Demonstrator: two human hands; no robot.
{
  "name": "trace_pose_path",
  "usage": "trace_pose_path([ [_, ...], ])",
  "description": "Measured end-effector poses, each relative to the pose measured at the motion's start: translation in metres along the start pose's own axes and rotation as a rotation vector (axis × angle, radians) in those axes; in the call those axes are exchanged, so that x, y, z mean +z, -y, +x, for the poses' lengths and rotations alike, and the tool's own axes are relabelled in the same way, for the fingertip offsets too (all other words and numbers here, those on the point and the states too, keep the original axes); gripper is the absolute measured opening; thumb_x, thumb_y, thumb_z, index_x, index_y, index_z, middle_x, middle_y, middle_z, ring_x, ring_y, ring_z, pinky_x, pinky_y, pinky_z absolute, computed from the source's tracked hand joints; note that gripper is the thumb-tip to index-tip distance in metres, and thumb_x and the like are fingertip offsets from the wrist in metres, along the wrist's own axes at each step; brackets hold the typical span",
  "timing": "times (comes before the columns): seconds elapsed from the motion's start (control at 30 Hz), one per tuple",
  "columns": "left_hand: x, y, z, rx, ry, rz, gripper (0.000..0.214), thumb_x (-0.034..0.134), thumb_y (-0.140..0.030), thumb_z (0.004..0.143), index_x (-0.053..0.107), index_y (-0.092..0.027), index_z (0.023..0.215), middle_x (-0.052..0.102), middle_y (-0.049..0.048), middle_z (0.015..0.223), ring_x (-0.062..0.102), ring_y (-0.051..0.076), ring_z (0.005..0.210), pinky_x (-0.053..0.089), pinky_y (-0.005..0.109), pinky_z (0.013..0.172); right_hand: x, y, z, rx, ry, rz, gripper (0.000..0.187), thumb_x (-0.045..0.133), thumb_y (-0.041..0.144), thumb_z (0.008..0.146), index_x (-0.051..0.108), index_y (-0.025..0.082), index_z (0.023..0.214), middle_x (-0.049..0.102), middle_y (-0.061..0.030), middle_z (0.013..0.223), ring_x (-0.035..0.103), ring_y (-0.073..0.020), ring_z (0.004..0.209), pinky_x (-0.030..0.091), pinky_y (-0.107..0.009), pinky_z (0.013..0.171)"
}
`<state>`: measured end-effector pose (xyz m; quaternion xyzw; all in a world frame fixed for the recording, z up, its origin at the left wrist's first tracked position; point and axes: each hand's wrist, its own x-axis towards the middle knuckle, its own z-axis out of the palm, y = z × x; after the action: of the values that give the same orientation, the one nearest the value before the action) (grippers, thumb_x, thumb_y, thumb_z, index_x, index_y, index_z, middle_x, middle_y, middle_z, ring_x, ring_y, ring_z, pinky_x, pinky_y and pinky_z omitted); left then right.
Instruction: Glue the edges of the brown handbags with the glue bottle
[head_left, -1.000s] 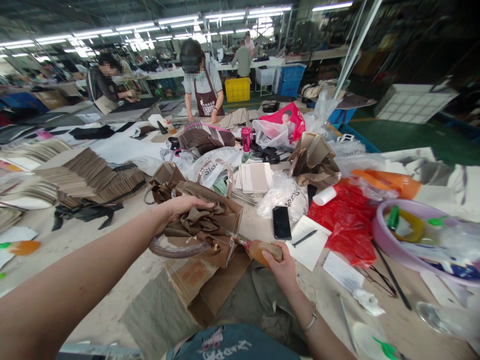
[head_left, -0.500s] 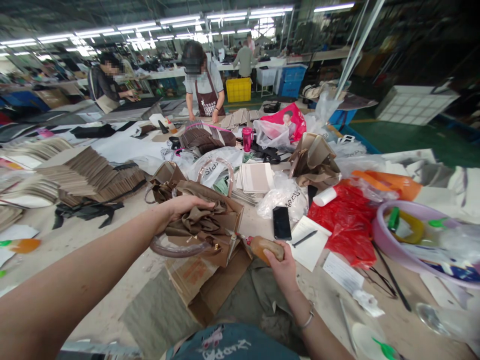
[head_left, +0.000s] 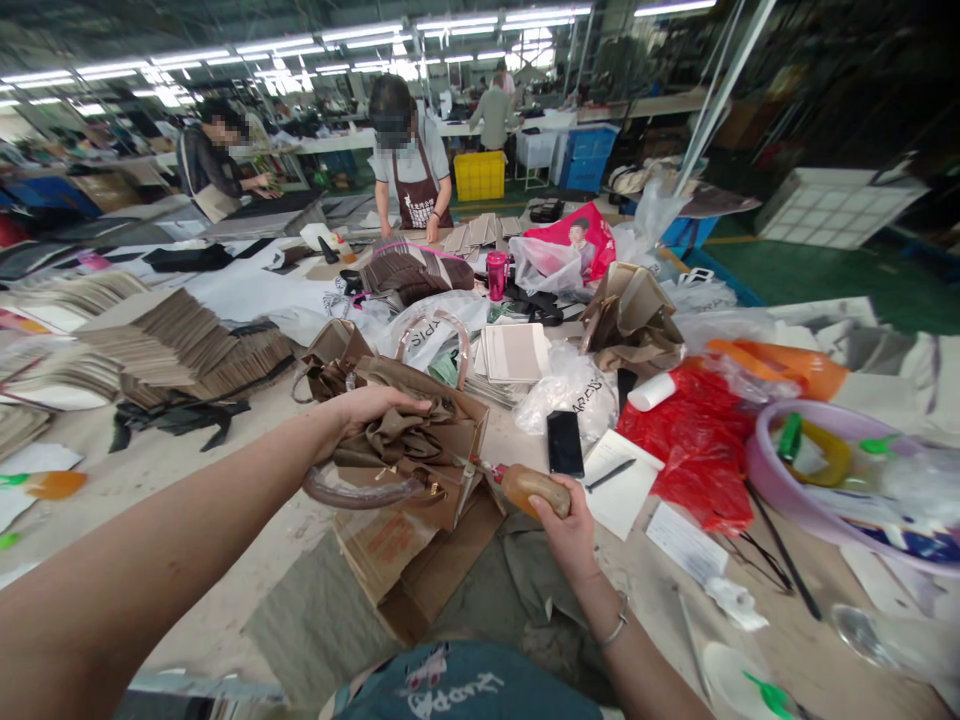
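While your left hand point(head_left: 379, 405) lies over the crumpled brown cloth of the handbag point(head_left: 409, 440), your right hand point(head_left: 566, 520) is wrapped around an amber squeeze bottle point(head_left: 529, 490). You have the hands well apart; whether the left fingers are closed on the cloth cannot be told, since the thumb is hidden. You hold the bottle tilted, its nozzle toward the handbag's right edge; contact there cannot be confirmed. The handbag is in front of you, tipped over a cardboard piece point(head_left: 386, 540) on the worktop point(head_left: 247, 520), one curved handle point(head_left: 367, 493) on the near side. Beyond your right hand lie a black phone point(head_left: 565, 443) and a white notepad point(head_left: 621, 510) bearing a pen point(head_left: 611, 475). To your right is a purple basin point(head_left: 756, 450); to your left, stacked boards point(head_left: 165, 340). Ahead of you stands a person in a brown apron point(head_left: 412, 190).
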<state>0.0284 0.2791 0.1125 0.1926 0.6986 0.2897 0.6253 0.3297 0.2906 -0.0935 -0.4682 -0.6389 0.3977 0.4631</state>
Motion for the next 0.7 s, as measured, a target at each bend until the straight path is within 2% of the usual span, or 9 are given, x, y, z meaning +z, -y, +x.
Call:
trace_pose_path([
  [0.2,0.001,0.003,-0.002,0.013,0.018,-0.007,0.032,0.081,-0.035,0.056,0.075,-0.015,0.08,0.075,0.0118,0.079,0.071,0.026,0.067,0.059,0.03,0.059,0.001,-0.002,-0.006,0.134,0.059,-0.032,0.04,0.068,0.042,0.07,0.057,0.019,0.101,0.063,-0.006,0.095,0.06,-0.0223,0.085,0.05,-0.04,0.081],
  [0.33,0.0,0.004,-0.004,0.045,0.01,-0.011,0.036,0.083,-0.035,0.053,0.075,-0.016,0.082,0.075,0.0112,0.081,0.071,0.026,0.07,0.059,0.029,0.061,-0.002,0.003,-0.023,0.309,0.152,0.037,0.041,0.071,0.045,0.068,0.058,0.021,0.098,0.064,-0.0025,0.085,0.061,-0.0211,0.074,0.052,-0.034,0.066],
  [0.4,-0.001,0.004,-0.006,0.043,0.015,-0.014,0.036,0.082,-0.036,0.054,0.075,-0.016,0.083,0.075,0.0114,0.083,0.071,0.027,0.072,0.059,0.03,0.061,-0.007,0.006,-0.032,0.434,0.187,0.196,0.043,0.071,0.047,0.067,0.056,0.023,0.1,0.064,-0.0015,0.083,0.059,-0.0198,0.068,0.049,-0.029,0.052],
  [0.47,-0.002,0.005,-0.008,0.045,0.009,0.003,0.034,0.08,-0.037,0.057,0.074,-0.016,0.082,0.075,0.0122,0.085,0.071,0.028,0.075,0.059,0.032,0.061,-0.013,0.008,-0.041,0.558,0.169,0.439,0.045,0.068,0.05,0.07,0.053,0.025,0.104,0.064,-0.0012,0.086,0.059,-0.0188,0.064,0.044,-0.026,0.043],
  [0.6,-0.007,0.015,-0.021,0.065,-0.01,0.055,0.032,0.08,-0.041,0.056,0.073,-0.017,0.076,0.075,0.0117,0.082,0.07,0.032,0.084,0.059,0.034,0.066,-0.033,0.005,-0.058,0.725,0.083,0.812,0.04,0.057,0.057,0.078,0.058,0.025,0.102,0.067,-0.003,0.09,0.062,-0.0196,0.069,0.048,-0.029,0.051],
  [0.7,-0.012,0.022,-0.03,0.09,0.08,0.135,0.032,0.073,-0.051,0.062,0.074,-0.026,0.082,0.075,0.0035,0.091,0.067,0.03,0.094,0.056,0.034,0.077,-0.051,0.005,-0.072,0.733,0.055,0.959,0.049,0.046,0.065,0.082,0.063,0.022,0.1,0.069,-0.0069,0.09,0.062,-0.0191,0.071,0.048,-0.029,0.054],
])
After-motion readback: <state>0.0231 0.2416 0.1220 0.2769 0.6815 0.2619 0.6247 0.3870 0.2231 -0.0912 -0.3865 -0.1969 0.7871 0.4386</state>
